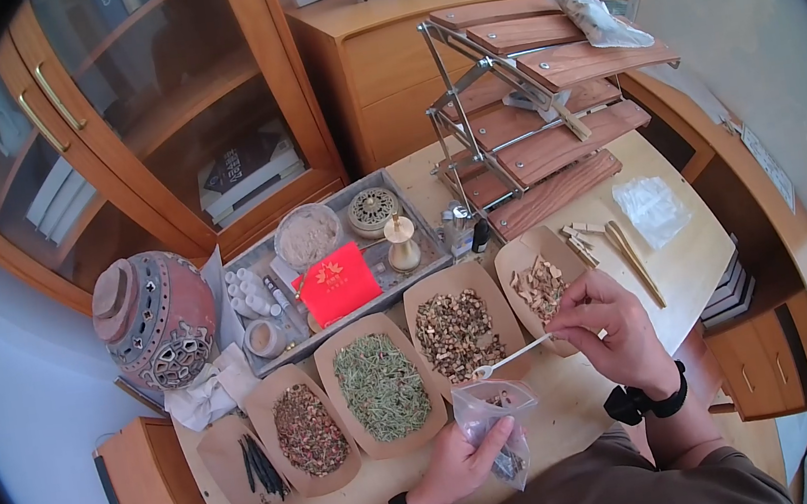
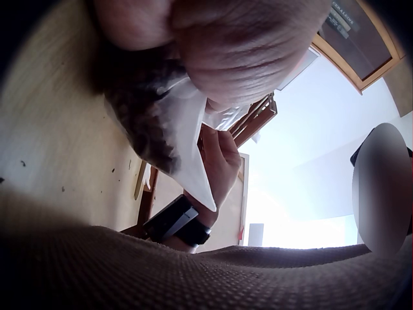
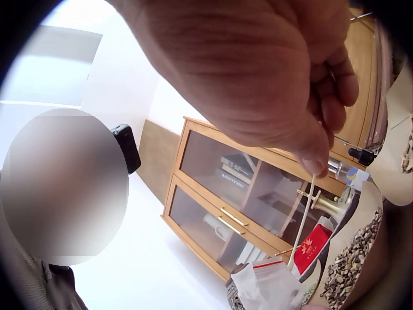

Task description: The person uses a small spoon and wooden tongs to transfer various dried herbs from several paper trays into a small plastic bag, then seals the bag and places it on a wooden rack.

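My left hand (image 1: 462,464) grips a clear zip bag (image 1: 521,401) with dark, chopped dried bits inside, its mouth facing up. In the left wrist view the filled lower part of the bag (image 2: 151,123) hangs below the fingers. My right hand (image 1: 625,331) pinches the handle of a slim, pale spoon (image 1: 512,356) between thumb and fingers. The spoon's bowl is just above the bag's mouth, beside a paper tray of brown chopped pieces (image 1: 459,338). Right behind this hand is another tray with pale wood chips (image 1: 537,288).
Further left stand trays of green cut herb (image 1: 383,385), reddish dried mix (image 1: 310,430) and dark pods (image 1: 265,465). Behind them, a grey tray (image 1: 360,310) holds a red card (image 1: 337,282) and brass pieces. Wooden tongs (image 1: 635,264) and a folding slatted rack (image 1: 539,124) are at the right.
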`<action>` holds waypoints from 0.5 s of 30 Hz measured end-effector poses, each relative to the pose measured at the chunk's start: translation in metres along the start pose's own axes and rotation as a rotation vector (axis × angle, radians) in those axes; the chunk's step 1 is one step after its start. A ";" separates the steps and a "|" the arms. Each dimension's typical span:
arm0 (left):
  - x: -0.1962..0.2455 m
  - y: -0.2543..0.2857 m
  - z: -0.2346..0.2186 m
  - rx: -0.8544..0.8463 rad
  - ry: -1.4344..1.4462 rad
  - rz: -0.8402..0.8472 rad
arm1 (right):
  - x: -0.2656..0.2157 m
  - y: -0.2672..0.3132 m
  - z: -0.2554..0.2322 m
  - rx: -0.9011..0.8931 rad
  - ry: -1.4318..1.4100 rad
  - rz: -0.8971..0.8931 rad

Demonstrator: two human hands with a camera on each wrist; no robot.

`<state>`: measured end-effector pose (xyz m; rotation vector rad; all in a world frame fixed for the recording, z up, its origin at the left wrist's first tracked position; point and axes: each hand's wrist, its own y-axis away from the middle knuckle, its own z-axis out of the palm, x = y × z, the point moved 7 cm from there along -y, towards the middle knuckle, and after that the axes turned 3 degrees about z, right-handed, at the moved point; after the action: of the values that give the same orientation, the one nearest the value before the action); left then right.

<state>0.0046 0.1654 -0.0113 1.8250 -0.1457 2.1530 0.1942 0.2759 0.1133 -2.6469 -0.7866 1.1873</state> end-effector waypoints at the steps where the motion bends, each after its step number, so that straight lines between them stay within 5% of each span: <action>1: 0.000 0.000 0.000 -0.004 0.001 0.005 | 0.000 0.000 0.000 0.000 0.000 0.000; 15: 0.002 0.000 0.000 0.028 0.024 0.036 | -0.005 0.000 0.002 -0.022 -0.019 -0.031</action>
<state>0.0047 0.1658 -0.0094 1.8251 -0.1446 2.2109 0.1898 0.2726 0.1152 -2.6348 -0.8453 1.2052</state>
